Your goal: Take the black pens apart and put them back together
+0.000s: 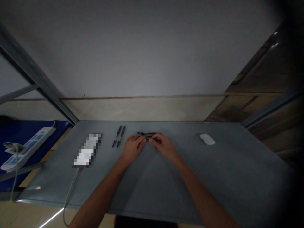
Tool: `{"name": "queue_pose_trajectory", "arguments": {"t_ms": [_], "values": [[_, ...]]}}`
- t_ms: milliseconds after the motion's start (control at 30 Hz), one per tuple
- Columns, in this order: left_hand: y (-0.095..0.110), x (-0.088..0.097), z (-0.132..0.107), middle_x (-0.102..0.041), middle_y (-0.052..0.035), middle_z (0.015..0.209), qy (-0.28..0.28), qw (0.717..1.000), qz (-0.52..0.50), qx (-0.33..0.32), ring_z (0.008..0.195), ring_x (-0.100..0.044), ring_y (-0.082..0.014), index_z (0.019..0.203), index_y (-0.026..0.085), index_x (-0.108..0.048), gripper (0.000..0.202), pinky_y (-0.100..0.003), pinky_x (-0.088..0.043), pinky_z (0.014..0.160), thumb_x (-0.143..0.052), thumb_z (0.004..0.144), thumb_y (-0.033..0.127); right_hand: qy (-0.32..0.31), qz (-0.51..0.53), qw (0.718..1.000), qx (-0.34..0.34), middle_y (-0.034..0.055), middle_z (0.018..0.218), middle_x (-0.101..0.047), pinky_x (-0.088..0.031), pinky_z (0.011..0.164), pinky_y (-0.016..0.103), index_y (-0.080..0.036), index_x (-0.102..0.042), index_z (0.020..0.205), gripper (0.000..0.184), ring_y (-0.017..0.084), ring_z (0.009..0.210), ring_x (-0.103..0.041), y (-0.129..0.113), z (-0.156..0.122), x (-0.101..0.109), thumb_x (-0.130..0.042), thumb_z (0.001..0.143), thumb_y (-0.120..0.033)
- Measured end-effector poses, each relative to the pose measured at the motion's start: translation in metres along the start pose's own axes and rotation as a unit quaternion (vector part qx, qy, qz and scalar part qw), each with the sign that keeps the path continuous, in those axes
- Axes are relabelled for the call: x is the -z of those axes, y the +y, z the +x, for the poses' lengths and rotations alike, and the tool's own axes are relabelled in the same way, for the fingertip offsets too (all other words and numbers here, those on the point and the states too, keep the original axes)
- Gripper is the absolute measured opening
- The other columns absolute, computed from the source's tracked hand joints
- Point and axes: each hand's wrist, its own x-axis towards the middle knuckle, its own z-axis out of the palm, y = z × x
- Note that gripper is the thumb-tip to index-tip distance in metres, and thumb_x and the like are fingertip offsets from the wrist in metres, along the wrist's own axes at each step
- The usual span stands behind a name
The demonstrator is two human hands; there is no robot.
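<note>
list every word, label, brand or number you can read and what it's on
No text can be read.
Power strip: any print too blurred to read.
Phone: pixelated, nothing legible.
Pens: any markings too small and dark to read.
White rounded object: no lettering visible.

Dim light leaves soft shadows on the table (228, 171), the right edge blackened.

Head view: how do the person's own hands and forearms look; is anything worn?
The left hand and right hand are ungloved. The left forearm and right forearm are bare and tapering, no sleeves or watch visible. Rings: too dim to tell.
</note>
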Motion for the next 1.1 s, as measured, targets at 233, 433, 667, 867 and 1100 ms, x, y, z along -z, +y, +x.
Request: {"name": "queue_pose_trajectory", "arguments": {"t_ms": [233,433,667,867,1100], "values": [[-0.001,0.002,0.001,-0.071,-0.0048,0.097,-0.016,0.999,0.015,-0.040,0.094,-0.061,-0.0207,0.111,0.027,-0.066,0.029,-0.036,-0.046,0.090,-0.044,0.098,0.040,0.011,-0.082,0.997,0.011,-0.0011,0.046,-0.054,-0.037,0.053,0.030,-0.024,-0.055,0.048,0.050,0.016,0.047,-0.051,-0.002,0.000,0.002,-0.052,0.089,-0.052],[-0.003,0.002,0.002,-0.070,-0.0052,0.098,-0.015,0.999,0.020,-0.031,0.095,-0.060,-0.0217,0.110,0.026,-0.066,0.029,-0.036,-0.045,0.087,-0.044,0.097,0.041,-0.018,-0.073,0.996,0.044,-0.0002,0.062,-0.065,-0.040,0.055,0.029,-0.025,-0.064,0.066,0.033,0.017,0.057,-0.055,-0.001,0.000,0.003,-0.055,0.088,-0.047],[-0.002,0.001,0.002,-0.070,-0.0060,0.090,-0.032,0.997,0.062,-0.026,0.093,-0.059,-0.0226,0.099,0.023,-0.068,0.034,-0.036,-0.043,0.084,-0.037,0.100,0.038,-0.038,-0.065,0.996,0.043,-0.0002,0.067,-0.067,-0.040,0.058,0.029,-0.025,-0.068,0.072,0.026,0.017,0.060,-0.057,0.003,0.000,0.001,-0.061,0.086,-0.045],[-0.003,0.000,0.002,-0.071,-0.0061,0.094,-0.039,0.997,0.041,-0.045,0.095,-0.060,-0.0242,0.100,0.023,-0.067,0.029,-0.038,-0.042,0.084,-0.050,0.094,0.045,-0.021,-0.095,0.994,0.056,-0.0005,0.051,-0.059,-0.037,0.055,0.029,-0.024,-0.061,0.054,0.046,0.017,0.050,-0.053,0.007,0.000,0.000,-0.049,0.094,-0.043],[-0.002,-0.003,0.002,-0.069,-0.0065,0.093,-0.045,0.997,0.052,-0.030,0.095,-0.058,-0.0241,0.097,0.021,-0.064,0.029,-0.038,-0.041,0.085,-0.041,0.099,0.038,-0.047,-0.140,0.986,0.083,0.0017,0.069,-0.068,-0.041,0.061,0.028,-0.022,-0.068,0.074,0.027,0.017,0.064,-0.060,0.005,-0.002,-0.001,-0.053,0.093,-0.036]]}}
